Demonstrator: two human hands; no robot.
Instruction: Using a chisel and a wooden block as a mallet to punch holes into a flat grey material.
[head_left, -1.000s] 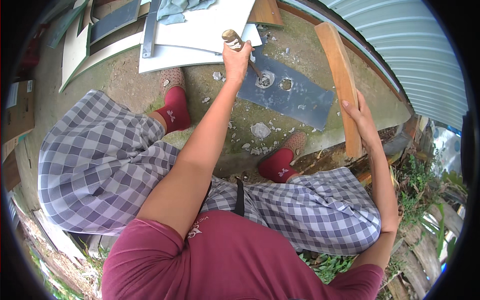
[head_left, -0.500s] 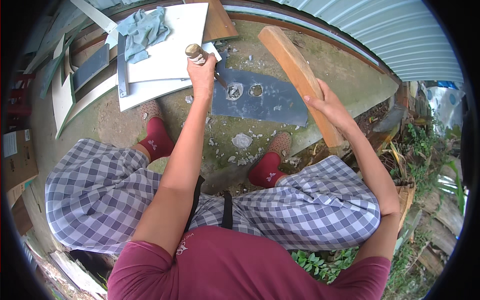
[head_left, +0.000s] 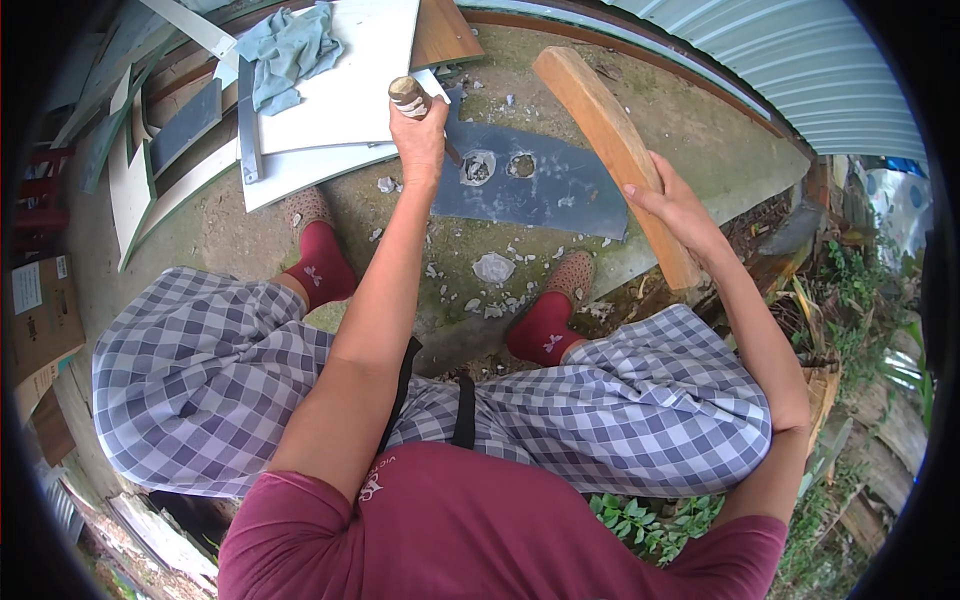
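Note:
My left hand point(head_left: 418, 142) is wrapped round the handle of a chisel point(head_left: 409, 97), whose wooden top end is bound with pale wrapping. Its dark blade slants down to the edge of a ragged hole in a dark grey board point(head_left: 540, 205) lying on the ground. A second rough hole lies just right of the first. In my right hand point(head_left: 678, 205) is a long, thick piece of wood point(head_left: 605, 125), gripped near its lower end and raised above the board's right side. My fingers partly hide the blade.
White panels point(head_left: 345, 105) lie at the far left with a blue-grey cloth point(head_left: 290, 55) on them. Boards and frame pieces point(head_left: 185, 130) lean beside them. White chips and a larger broken piece point(head_left: 493, 268) are scattered between my feet. Corrugated metal sheeting point(head_left: 770, 70) rises at the far right.
The whole view has shifted slightly, so everything appears a little further right. Both hands keep their grips, and the chisel remains at the left hole.

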